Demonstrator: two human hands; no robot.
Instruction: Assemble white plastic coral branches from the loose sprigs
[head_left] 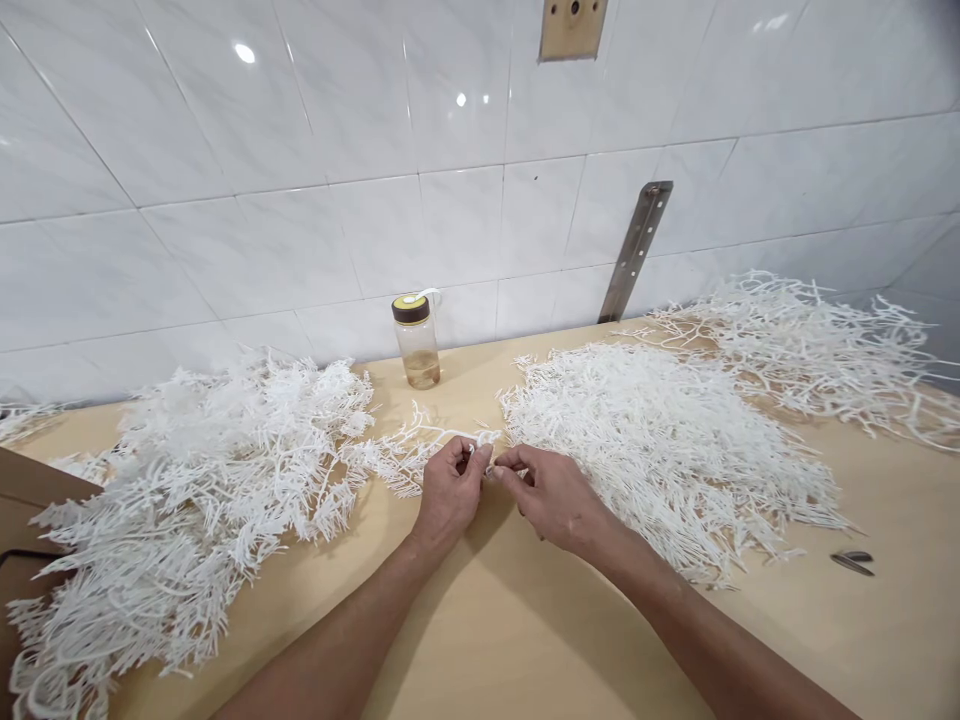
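White branch [405, 462], its many thin tips spread over the tabletop, runs leftward from the fingertips of the left hand. Far to the left of that hand, a brown panel [45, 490] is cut off by the edge of view; what it belongs to cannot be told. Between the two, the left heap [225, 450] of similar branches sprawls toward the viewer, single pieces hard to separate. Beyond the left hand stands a clear bottle [420, 345] with a yellow-and-black cap and a little brownish liquid; any print on it is too small to read. The left hand [450, 492] is nearly closed, thumb and forefinger pinching the branch. Just beside it, the right hand [553, 497] curls in, thumb and forefinger drawn together at the same spot; whether they grip a part of the branch cannot be told. Well above the right hand, a yellowed wall plate [574, 28] runs out of view at the top. Past that hand lie the right heap [660, 440], a metal strip [636, 252] with holes against the wall, the far heap [810, 345] and a slim dark object [853, 562], hard to identify. The tabletop [480, 640] is pale and wood-coloured, the wall [285, 120] white, grey-veined tile reflecting lamps.
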